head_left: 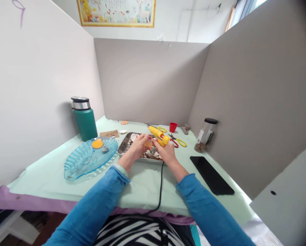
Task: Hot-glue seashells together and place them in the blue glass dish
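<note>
My right hand is wrapped round a yellow glue gun, whose black cord runs down over the table's front edge. Close beside it, my left hand pinches a small orange piece that looks like a shell; the fingers partly cover it. Both hands are above a metal tray filled with shells and small stones. On the left lies a blue shell-shaped glass dish, holding an orange disc and a small grey lump.
A green bottle stands at the back left, near a brown card and a white shell. Yellow-handled scissors and a red cup sit behind the tray. Rightward are a jar and a black phone. Grey panels enclose the table.
</note>
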Demonstrator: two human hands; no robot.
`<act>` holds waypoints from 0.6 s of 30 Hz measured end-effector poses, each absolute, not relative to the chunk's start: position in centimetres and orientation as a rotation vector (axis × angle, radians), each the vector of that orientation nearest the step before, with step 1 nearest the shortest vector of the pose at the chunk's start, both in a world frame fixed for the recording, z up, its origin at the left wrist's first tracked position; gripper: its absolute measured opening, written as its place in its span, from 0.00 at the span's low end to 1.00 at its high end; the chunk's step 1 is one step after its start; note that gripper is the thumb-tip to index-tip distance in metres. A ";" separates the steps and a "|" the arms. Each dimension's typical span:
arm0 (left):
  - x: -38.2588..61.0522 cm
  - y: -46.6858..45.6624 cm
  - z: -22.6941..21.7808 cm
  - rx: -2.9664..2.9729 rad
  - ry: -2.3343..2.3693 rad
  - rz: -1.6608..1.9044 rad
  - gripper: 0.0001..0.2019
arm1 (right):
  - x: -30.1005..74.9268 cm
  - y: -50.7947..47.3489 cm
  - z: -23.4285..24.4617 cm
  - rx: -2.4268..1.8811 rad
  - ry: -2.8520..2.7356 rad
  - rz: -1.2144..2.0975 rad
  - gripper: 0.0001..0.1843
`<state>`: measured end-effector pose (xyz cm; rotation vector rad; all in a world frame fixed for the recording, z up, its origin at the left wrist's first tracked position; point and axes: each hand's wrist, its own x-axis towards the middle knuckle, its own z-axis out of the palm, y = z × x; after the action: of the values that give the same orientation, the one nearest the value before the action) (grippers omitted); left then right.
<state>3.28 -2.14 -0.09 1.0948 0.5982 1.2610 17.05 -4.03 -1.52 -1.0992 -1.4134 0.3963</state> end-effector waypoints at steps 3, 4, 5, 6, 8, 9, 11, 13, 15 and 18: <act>3.2 -2.2 0.0 1.090 0.603 1.251 0.16 | 17.0 -4.1 -1.4 -1.089 -1.413 0.401 0.16; 3.2 -2.2 0.0 1.086 0.603 1.247 0.16 | 17.0 -4.1 -1.3 -1.089 -1.414 0.404 0.16; 3.2 -2.2 0.0 1.080 0.602 1.246 0.15 | 17.1 -4.0 -1.3 -1.092 -1.415 0.410 0.16; 3.2 -2.3 0.1 1.073 0.600 1.248 0.15 | 17.1 -4.0 -1.4 -1.097 -1.419 0.421 0.16; 3.2 -2.3 0.1 1.058 0.590 1.256 0.14 | 17.2 -3.8 -1.4 -1.111 -1.424 0.464 0.16; 3.2 -2.3 0.1 1.051 0.581 1.260 0.13 | 17.3 -3.8 -1.5 -1.118 -1.424 0.490 0.16; 3.1 -2.2 0.0 1.033 0.559 1.264 0.12 | 17.4 -3.6 -1.6 -1.130 -1.408 0.535 0.17; 3.1 -2.1 0.0 1.008 0.541 1.261 0.11 | 17.5 -3.5 -1.8 -1.145 -1.381 0.562 0.19; 3.1 -1.9 0.0 0.962 0.545 1.265 0.11 | 17.6 -3.3 -1.9 -1.146 -1.361 0.570 0.19; 3.0 -1.6 0.1 0.883 0.574 1.298 0.10 | 17.7 -3.0 -2.2 -1.115 -1.342 0.566 0.20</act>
<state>2.96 -1.61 0.07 0.8834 0.5736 1.2978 17.71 -3.00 -2.17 -1.1152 -1.3416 0.5662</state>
